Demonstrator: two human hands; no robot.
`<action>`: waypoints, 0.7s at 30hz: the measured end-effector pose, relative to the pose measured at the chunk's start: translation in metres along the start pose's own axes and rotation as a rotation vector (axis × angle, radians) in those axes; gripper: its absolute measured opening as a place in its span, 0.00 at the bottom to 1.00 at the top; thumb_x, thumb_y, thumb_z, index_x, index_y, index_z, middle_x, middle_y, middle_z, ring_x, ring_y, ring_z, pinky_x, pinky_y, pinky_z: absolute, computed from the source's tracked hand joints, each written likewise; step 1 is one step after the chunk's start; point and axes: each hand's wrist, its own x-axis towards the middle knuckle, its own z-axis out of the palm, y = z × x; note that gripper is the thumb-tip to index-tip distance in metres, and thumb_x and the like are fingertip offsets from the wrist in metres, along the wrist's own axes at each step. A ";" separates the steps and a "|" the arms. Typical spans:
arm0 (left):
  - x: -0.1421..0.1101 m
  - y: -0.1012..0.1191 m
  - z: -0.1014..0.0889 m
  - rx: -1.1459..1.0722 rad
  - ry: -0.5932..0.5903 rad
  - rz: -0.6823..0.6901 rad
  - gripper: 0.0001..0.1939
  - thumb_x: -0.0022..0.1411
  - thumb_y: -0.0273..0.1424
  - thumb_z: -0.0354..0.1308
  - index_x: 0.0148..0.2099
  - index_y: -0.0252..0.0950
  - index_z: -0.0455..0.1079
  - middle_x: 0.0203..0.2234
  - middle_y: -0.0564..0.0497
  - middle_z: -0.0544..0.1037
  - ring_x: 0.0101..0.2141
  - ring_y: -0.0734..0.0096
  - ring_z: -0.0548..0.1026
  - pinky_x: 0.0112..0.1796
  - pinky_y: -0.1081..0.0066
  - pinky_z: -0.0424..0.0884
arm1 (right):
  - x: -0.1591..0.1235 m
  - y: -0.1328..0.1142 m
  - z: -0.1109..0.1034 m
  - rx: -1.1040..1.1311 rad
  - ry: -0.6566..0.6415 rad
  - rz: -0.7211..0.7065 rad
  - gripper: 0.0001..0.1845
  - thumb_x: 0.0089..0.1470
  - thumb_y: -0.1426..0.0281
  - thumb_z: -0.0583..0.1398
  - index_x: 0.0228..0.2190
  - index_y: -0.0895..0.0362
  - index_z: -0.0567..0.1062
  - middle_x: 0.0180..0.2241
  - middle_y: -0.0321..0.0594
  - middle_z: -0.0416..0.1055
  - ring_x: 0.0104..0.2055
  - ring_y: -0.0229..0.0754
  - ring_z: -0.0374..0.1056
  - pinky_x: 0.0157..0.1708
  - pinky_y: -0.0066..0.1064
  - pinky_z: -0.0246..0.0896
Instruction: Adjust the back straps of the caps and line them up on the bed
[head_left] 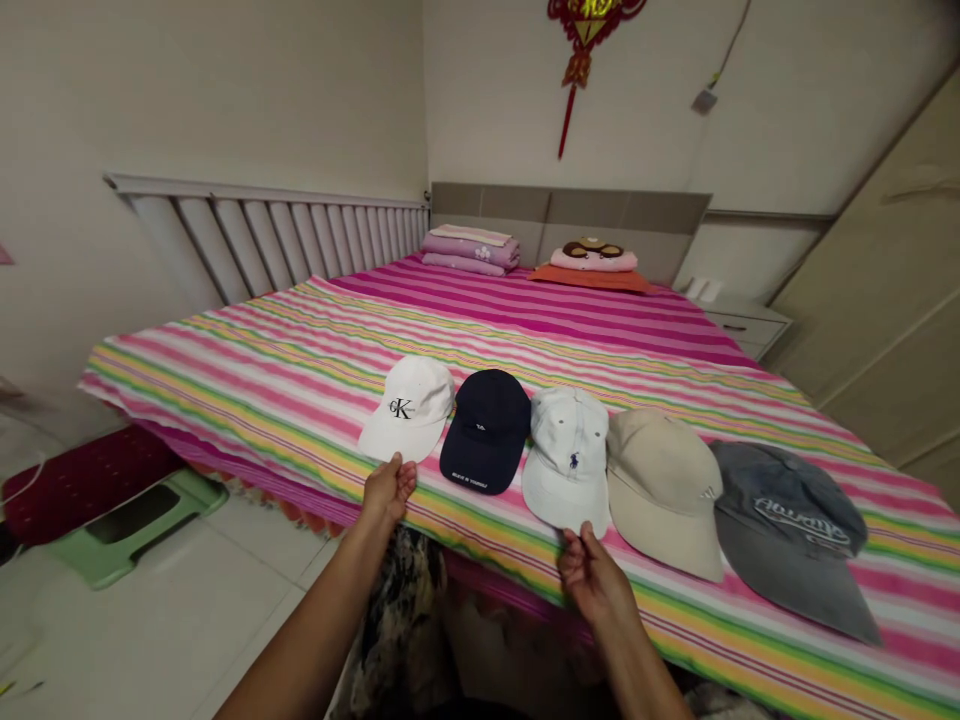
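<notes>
Several caps lie in a row along the near edge of a bed with a striped sheet: a white cap with black letters, a navy cap, a pale cap with a small dark logo, a beige cap and a grey denim cap. My left hand reaches to the brim of the white cap, fingers curled at its edge. My right hand is at the brim of the pale cap, fingers bent and touching it. Whether either hand grips its brim is unclear.
Folded purple bedding and an orange and pink pillow pile lie at the headboard. A green stool with a dark red cushion stands on the tiled floor at left. A nightstand and wardrobe are at right.
</notes>
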 end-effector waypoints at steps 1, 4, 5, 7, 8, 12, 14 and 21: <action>0.002 -0.001 0.000 0.006 -0.002 0.005 0.09 0.57 0.24 0.52 0.25 0.32 0.61 0.13 0.52 0.71 0.13 0.81 0.68 0.16 0.81 0.65 | 0.001 0.000 0.000 0.000 -0.002 0.000 0.10 0.52 0.74 0.58 0.22 0.58 0.63 0.16 0.32 0.68 0.11 0.26 0.59 0.10 0.14 0.57; 0.004 -0.005 -0.001 0.030 -0.010 0.029 0.10 0.57 0.23 0.51 0.24 0.31 0.60 0.13 0.52 0.70 0.13 0.80 0.68 0.16 0.80 0.65 | 0.002 0.000 -0.001 -0.001 -0.001 0.000 0.10 0.52 0.74 0.58 0.22 0.58 0.63 0.16 0.32 0.68 0.11 0.27 0.59 0.10 0.14 0.57; 0.004 -0.007 -0.001 0.039 -0.015 0.038 0.10 0.57 0.23 0.51 0.24 0.31 0.60 0.12 0.52 0.70 0.13 0.79 0.68 0.16 0.80 0.65 | 0.002 0.000 -0.001 0.000 0.000 0.000 0.10 0.52 0.74 0.58 0.22 0.58 0.63 0.16 0.33 0.68 0.11 0.27 0.59 0.10 0.14 0.57; 0.003 -0.008 -0.002 0.056 -0.025 0.055 0.09 0.57 0.23 0.51 0.24 0.32 0.59 0.12 0.52 0.71 0.13 0.79 0.68 0.16 0.80 0.65 | 0.002 0.000 -0.001 0.001 0.001 -0.003 0.09 0.54 0.74 0.56 0.23 0.58 0.63 0.16 0.33 0.68 0.11 0.26 0.59 0.10 0.14 0.57; 0.003 -0.009 -0.002 0.067 -0.030 0.062 0.09 0.57 0.23 0.51 0.24 0.32 0.59 0.13 0.52 0.71 0.13 0.79 0.68 0.17 0.80 0.65 | 0.002 0.000 -0.001 0.001 -0.001 -0.005 0.09 0.54 0.74 0.56 0.23 0.58 0.63 0.15 0.32 0.68 0.11 0.26 0.58 0.10 0.14 0.57; 0.004 -0.010 -0.002 0.112 -0.041 0.088 0.09 0.55 0.24 0.53 0.24 0.31 0.60 0.13 0.51 0.71 0.14 0.78 0.68 0.17 0.79 0.65 | 0.003 0.001 -0.002 -0.011 -0.020 -0.016 0.10 0.52 0.74 0.58 0.22 0.58 0.63 0.16 0.31 0.68 0.11 0.26 0.59 0.10 0.14 0.57; 0.005 -0.011 -0.002 0.129 -0.041 0.096 0.08 0.55 0.24 0.53 0.24 0.31 0.61 0.12 0.51 0.71 0.14 0.78 0.68 0.17 0.79 0.65 | 0.003 0.001 -0.003 -0.016 -0.022 -0.026 0.10 0.51 0.73 0.60 0.22 0.58 0.63 0.16 0.31 0.68 0.11 0.27 0.59 0.10 0.14 0.57; 0.005 -0.010 -0.002 0.171 -0.052 0.083 0.09 0.55 0.25 0.52 0.23 0.30 0.63 0.12 0.51 0.71 0.14 0.78 0.68 0.17 0.79 0.66 | -0.002 0.002 0.003 0.013 0.022 -0.044 0.10 0.54 0.73 0.57 0.22 0.58 0.63 0.16 0.33 0.69 0.12 0.27 0.60 0.10 0.14 0.56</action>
